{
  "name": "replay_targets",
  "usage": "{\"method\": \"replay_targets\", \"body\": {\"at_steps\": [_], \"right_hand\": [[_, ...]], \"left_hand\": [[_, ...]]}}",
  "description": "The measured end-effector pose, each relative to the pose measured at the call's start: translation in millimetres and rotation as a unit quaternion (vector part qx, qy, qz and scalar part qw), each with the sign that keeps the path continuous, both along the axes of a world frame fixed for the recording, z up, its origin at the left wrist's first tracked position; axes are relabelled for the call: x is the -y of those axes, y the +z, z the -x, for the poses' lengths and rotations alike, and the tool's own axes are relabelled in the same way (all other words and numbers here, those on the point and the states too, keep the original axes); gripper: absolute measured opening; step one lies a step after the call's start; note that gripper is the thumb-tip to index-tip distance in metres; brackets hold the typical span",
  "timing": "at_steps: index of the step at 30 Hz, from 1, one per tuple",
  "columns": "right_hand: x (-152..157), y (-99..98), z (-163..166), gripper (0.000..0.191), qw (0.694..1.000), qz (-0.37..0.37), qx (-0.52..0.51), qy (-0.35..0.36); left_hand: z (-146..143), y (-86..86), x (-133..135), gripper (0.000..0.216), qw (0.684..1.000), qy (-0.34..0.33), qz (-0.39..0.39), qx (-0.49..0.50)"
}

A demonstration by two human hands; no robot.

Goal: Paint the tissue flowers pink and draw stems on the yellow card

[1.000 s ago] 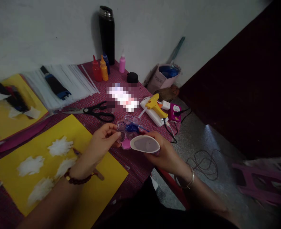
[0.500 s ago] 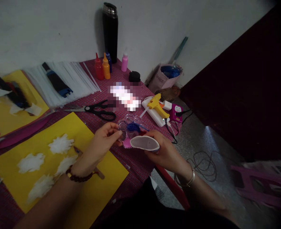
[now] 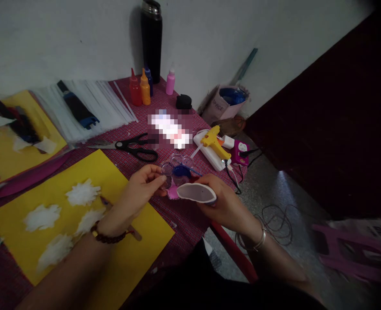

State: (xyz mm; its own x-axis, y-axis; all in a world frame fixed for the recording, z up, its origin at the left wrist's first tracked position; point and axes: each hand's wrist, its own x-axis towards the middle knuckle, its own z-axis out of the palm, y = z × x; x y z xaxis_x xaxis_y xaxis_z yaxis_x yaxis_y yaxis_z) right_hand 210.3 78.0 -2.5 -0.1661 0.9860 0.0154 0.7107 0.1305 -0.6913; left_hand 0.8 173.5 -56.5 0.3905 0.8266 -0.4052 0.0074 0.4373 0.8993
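A clear flower-shaped paint palette [image 3: 168, 168] is held at its left edge by my left hand [image 3: 144, 184], thumb over the rim. Dark blue paint fills one of its wells, pink paint lies in a near one, and a bit of red shows at the right. A thin blue stick, perhaps a brush handle, crosses the palette. My right hand [image 3: 224, 200] is closed round a whitish paper cup [image 3: 196, 193], squashed to an oval, over the palette's right side. The cup hides part of the palette, and I cannot see inside its far end.
A yellow sheet [image 3: 100, 172] with white tissue puffs [image 3: 42, 217] lies at the left. Beyond are scissors [image 3: 128, 146], white sticks [image 3: 109, 101], paint bottles [image 3: 145, 91] and a black flask [image 3: 151, 47]. A yellow glue gun [image 3: 215, 142] rests near a purple socket [image 3: 241, 153] at the table's right edge.
The view has shifted very slightly. Both hands keep their hold on the palette and the cup, with no other clear movement.
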Motion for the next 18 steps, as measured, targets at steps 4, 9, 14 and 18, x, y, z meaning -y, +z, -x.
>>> {"method": "replay_targets", "body": {"at_steps": [4,9,14,18], "right_hand": [[-0.1,-0.1,-0.4,0.040,1.000,-0.006,0.007,0.002],[-0.4,0.3,-0.2,0.040,1.000,-0.016,0.016,0.006],[-2.2,0.8,0.3,0.037,0.999,-0.020,0.023,0.010],[-1.0,-1.3,-0.8,0.034,0.999,-0.002,-0.037,-0.028]], "left_hand": [[-0.3,0.8,0.8,0.027,1.000,0.002,0.001,-0.001],[-0.8,2.2,0.4,0.025,1.000,0.003,0.005,-0.002],[-1.2,2.0,0.1,0.025,1.000,0.002,0.013,-0.002],[-2.0,2.4,0.0,0.024,1.000,0.002,0.019,-0.003]]}}
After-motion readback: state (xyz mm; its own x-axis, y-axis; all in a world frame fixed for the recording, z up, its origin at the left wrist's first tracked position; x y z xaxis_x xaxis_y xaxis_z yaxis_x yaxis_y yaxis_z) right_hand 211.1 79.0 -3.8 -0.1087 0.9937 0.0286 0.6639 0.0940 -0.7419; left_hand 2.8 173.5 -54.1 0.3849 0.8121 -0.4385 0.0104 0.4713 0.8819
